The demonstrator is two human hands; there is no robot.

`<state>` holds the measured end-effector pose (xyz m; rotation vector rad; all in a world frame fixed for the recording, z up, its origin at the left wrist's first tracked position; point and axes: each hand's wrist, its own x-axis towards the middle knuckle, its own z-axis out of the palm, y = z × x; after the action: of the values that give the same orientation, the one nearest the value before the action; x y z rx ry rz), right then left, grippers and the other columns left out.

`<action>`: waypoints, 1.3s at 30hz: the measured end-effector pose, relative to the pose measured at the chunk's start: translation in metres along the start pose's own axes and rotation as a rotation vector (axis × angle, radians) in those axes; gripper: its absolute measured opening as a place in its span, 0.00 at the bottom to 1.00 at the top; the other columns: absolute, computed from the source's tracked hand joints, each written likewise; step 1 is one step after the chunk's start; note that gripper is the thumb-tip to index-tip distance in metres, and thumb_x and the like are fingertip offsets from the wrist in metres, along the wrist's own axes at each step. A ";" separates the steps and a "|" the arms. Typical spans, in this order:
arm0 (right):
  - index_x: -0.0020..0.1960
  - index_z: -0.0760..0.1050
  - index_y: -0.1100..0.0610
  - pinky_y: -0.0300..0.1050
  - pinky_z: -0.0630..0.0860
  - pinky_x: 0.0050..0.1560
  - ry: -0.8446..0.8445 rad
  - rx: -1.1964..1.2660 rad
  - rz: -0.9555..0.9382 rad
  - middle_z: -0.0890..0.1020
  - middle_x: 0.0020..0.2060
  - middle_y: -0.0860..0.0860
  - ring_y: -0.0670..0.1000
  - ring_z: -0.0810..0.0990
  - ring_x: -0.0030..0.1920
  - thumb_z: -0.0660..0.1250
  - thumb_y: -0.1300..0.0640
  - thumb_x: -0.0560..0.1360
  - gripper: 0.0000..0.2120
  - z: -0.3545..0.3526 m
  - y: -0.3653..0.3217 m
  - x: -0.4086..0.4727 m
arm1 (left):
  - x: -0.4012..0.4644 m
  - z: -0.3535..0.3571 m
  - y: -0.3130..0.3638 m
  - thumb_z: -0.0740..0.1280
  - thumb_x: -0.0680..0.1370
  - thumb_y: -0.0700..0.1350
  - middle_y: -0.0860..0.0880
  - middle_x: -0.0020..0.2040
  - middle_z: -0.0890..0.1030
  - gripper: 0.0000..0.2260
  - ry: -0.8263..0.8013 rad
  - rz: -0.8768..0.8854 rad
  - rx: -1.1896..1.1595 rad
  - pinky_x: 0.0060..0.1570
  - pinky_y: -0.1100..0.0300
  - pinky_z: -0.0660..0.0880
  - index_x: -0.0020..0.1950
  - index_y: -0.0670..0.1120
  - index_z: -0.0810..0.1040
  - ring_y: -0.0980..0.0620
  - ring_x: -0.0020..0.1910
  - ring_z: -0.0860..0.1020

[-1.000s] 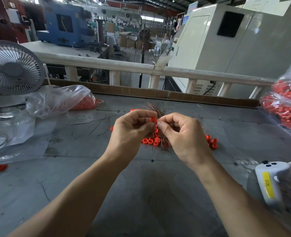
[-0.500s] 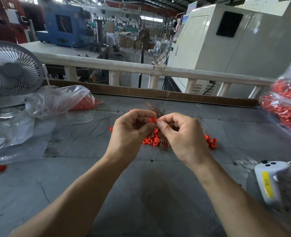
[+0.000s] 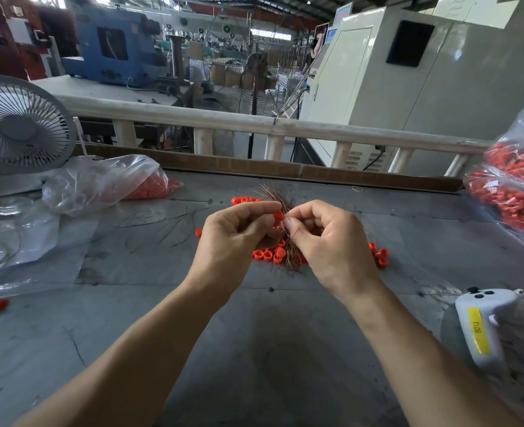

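Fingers point(image 3: 264, 224) of left hand point(image 3: 233, 241) and right hand point(image 3: 331, 245) pinch red cap point(image 3: 278, 216).

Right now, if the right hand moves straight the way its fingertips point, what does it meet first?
Probably the orange cap pinched by the left hand; the right hand, pinching copper wire, points at it, depth unclear.

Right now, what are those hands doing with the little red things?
A person is working at a grey table. The left hand has a small red cap in its grip, and the right hand pinches thin copper wire right against it. More red caps and a bundle of wire lie on the table just beneath the hands.
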<state>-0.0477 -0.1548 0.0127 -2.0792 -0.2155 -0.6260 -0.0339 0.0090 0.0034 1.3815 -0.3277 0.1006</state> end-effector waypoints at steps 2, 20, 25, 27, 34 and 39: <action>0.44 0.83 0.48 0.38 0.79 0.37 -0.005 -0.003 -0.014 0.85 0.34 0.45 0.44 0.83 0.35 0.73 0.56 0.78 0.05 0.000 0.000 0.000 | 0.000 0.000 0.001 0.68 0.80 0.35 0.44 0.47 0.87 0.10 -0.003 -0.018 -0.031 0.51 0.55 0.83 0.56 0.46 0.85 0.46 0.46 0.86; 0.46 0.83 0.48 0.36 0.79 0.37 -0.022 -0.016 -0.045 0.85 0.36 0.43 0.44 0.84 0.37 0.73 0.55 0.79 0.04 -0.001 0.003 0.000 | 0.003 -0.005 -0.002 0.68 0.80 0.35 0.41 0.46 0.87 0.10 -0.041 -0.135 -0.199 0.50 0.56 0.83 0.58 0.42 0.85 0.46 0.45 0.85; 0.45 0.82 0.48 0.40 0.80 0.38 -0.042 0.016 -0.043 0.85 0.35 0.46 0.46 0.84 0.37 0.72 0.55 0.79 0.05 -0.001 0.003 0.000 | 0.004 -0.006 -0.003 0.68 0.80 0.34 0.41 0.46 0.87 0.10 -0.036 -0.128 -0.186 0.49 0.57 0.83 0.57 0.42 0.85 0.46 0.45 0.86; 0.45 0.82 0.48 0.44 0.81 0.38 -0.034 0.026 -0.040 0.85 0.35 0.47 0.47 0.83 0.36 0.72 0.55 0.79 0.05 0.000 0.003 0.000 | 0.005 -0.005 -0.004 0.68 0.80 0.33 0.41 0.46 0.87 0.10 -0.031 -0.133 -0.198 0.49 0.57 0.83 0.58 0.42 0.85 0.47 0.45 0.85; 0.45 0.82 0.48 0.31 0.73 0.36 -0.069 0.105 -0.005 0.84 0.35 0.45 0.41 0.80 0.34 0.70 0.55 0.80 0.06 -0.001 0.001 0.000 | 0.006 -0.008 -0.004 0.67 0.81 0.35 0.42 0.45 0.86 0.10 -0.063 -0.138 -0.192 0.51 0.54 0.82 0.58 0.42 0.85 0.47 0.45 0.85; 0.47 0.82 0.50 0.31 0.72 0.34 -0.105 0.193 0.024 0.83 0.33 0.44 0.40 0.78 0.32 0.67 0.58 0.83 0.08 -0.001 -0.001 0.000 | 0.005 -0.006 -0.001 0.70 0.78 0.38 0.42 0.44 0.86 0.09 -0.066 -0.129 -0.231 0.52 0.52 0.82 0.56 0.42 0.85 0.47 0.44 0.84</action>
<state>-0.0489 -0.1555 0.0140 -1.9269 -0.2990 -0.4635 -0.0274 0.0144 0.0027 1.1745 -0.2948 -0.0871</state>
